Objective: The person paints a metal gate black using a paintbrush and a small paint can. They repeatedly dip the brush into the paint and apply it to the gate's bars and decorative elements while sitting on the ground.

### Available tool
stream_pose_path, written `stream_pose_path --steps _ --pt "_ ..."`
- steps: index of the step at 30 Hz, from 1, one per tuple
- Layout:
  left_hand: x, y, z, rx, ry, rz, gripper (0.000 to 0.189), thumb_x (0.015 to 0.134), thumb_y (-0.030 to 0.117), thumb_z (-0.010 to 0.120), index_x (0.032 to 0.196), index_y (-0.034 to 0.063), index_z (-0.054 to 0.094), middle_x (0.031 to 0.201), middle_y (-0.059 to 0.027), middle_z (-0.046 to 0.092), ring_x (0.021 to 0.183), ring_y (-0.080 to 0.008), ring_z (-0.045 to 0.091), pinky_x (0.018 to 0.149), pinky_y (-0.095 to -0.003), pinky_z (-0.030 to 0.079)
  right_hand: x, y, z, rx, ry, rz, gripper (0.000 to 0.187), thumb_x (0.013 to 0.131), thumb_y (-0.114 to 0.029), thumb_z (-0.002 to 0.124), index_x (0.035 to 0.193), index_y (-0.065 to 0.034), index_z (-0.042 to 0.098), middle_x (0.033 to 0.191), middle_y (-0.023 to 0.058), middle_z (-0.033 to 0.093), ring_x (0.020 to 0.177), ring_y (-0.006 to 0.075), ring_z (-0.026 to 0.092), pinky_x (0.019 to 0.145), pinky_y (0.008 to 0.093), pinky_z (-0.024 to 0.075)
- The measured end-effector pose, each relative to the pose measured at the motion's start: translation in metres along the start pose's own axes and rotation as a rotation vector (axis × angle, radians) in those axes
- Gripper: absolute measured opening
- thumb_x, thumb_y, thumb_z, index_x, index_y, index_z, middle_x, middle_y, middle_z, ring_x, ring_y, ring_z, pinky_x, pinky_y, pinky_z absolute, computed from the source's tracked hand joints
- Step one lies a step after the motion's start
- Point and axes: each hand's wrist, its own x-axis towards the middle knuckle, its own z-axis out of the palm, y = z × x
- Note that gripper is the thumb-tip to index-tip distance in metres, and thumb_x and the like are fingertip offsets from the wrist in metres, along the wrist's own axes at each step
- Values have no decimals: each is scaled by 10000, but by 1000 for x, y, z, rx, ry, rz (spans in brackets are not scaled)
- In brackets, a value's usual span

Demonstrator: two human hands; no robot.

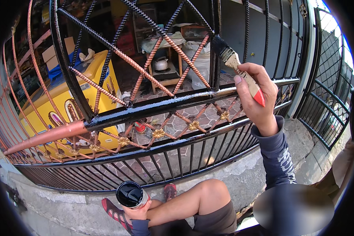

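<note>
My right hand [258, 96] grips a paintbrush [234, 62] by its wooden handle, which has a red end. Its bristles are dark with black paint and touch or nearly touch the black upright post [214, 65] of a metal fence. Low down near my shin, my left hand [139, 210] holds a can of black paint [130, 194], its mouth facing up. Crossed twisted bars [157, 50] fill the fence panel, partly black and partly copper-coloured. The thick horizontal rail [165, 103] is glossy black, while its left stretch [57, 132] is copper-coloured.
Gold flower ornaments [158, 133] sit along the lower lattice. Behind the fence stand a yellow chest freezer [76, 97] and a kettle [161, 64] on a stove. A concrete ledge [239, 171] runs below the fence. A black gate [324, 103] is at the right.
</note>
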Motion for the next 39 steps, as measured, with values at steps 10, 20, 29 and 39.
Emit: stream_pose_path --steps 10,20,29,39 --pt "2 -9 29 -47 -49 35 1287 507 206 1032 1547 -12 306 1467 -158 498 1326 -277 540 1161 -419 415 41 1 8 -228 -208 -387 210 858 57 696 1066 30 694 959 136 696 762 199 686 692 301 545" --pt "3 1 24 29 -141 17 1310 473 247 1034 1542 -21 326 1475 -173 514 1328 -303 550 1152 -416 422 44 -3 10 -252 -315 -353 202 840 42 696 1037 5 715 930 124 704 755 227 700 669 322 561" --pt "3 -1 20 -60 -113 -40 1333 466 235 1035 1545 -41 304 1464 -196 523 1329 -302 555 1149 -425 424 51 -5 11 -231 -366 -298 170 848 -15 696 1017 -19 713 879 119 696 737 274 705 659 343 563" --pt "3 -6 1 83 -57 2 1298 518 305 1019 1563 3 311 1447 -166 534 1300 -289 568 1114 -419 452 51 0 13 -81 -110 -73 154 855 -70 720 994 -5 709 732 85 714 636 126 691 611 262 535"
